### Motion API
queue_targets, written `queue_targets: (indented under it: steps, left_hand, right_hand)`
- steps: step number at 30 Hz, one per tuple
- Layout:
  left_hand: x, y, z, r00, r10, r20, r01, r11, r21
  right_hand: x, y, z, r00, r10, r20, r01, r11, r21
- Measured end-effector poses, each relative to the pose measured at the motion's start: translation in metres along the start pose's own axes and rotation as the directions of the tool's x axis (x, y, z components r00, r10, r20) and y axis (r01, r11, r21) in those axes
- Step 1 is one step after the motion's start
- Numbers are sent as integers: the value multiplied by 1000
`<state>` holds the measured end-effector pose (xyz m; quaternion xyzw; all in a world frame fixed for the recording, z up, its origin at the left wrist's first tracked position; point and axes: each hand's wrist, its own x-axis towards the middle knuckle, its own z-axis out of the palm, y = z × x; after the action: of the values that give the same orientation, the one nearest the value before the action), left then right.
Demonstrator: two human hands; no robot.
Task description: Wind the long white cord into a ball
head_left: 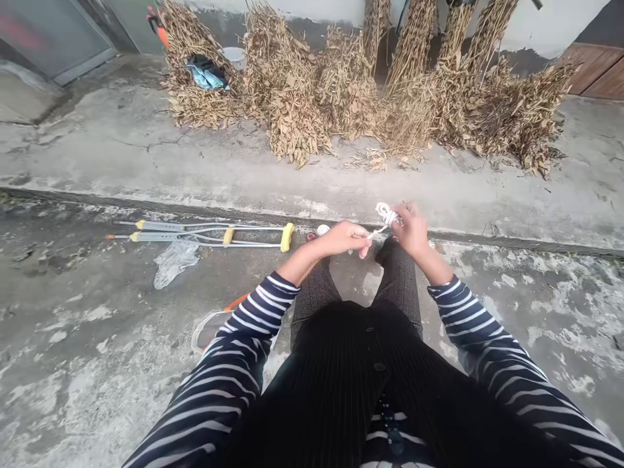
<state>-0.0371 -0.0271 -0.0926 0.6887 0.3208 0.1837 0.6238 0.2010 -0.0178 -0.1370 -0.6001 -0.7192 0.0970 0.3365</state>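
Note:
A small bundle of white cord is between my two hands, above the ground in front of my feet. My right hand is closed on the coiled part, with loops sticking out past the fingertips. My left hand pinches the free length of the cord, which runs short and fairly straight to the coil. A small white round thing lies on the ground just beyond my left wrist; its kind is unclear.
Crutches with yellow pads lie on the ground to the left, beside a crumpled clear plastic bag. A low concrete step crosses ahead. Bundles of dried plants lean along the wall, with a blue cloth among them.

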Motion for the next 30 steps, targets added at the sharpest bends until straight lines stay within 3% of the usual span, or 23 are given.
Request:
queue_targets:
  steps: [3,6,11,15,18,22,26,30]
  left_hand:
    - [15,20,-13,993,42,-107,-34,997,73]
    - [33,28,-24,974,62,-220,-16,979,204]
    - [54,17,-28,958,166,-233,-65,919,388]
    - [60,-15,-13,972,48,-229,-3,981,192]
    - [51,-40,8,974,-67,-216,71,997,12]
    - [20,-52,34,971,-31,-238,16,998,-67]
    - [-6,-54,41,977,-82,-197,66,994,-89]
    - [-9,-66,45,963,-110,-246,87,991,-104]
  right_hand:
    - [-12,-8,2,987,-132,96,138,988,-65]
    - [-21,-19,-6,969,-194,156,183,980,78]
    - [-29,-27,-21,957,-37,288,-98,892,440]
    - [-30,-26,-19,954,94,286,-247,790,562]
    - [-30,-25,-12,965,177,193,-258,773,579]
    - [-37,-28,0,965,184,185,-259,775,576]
    - [-53,-37,15,969,133,206,-225,819,528]
    - [-64,-46,24,981,107,162,-170,877,448]
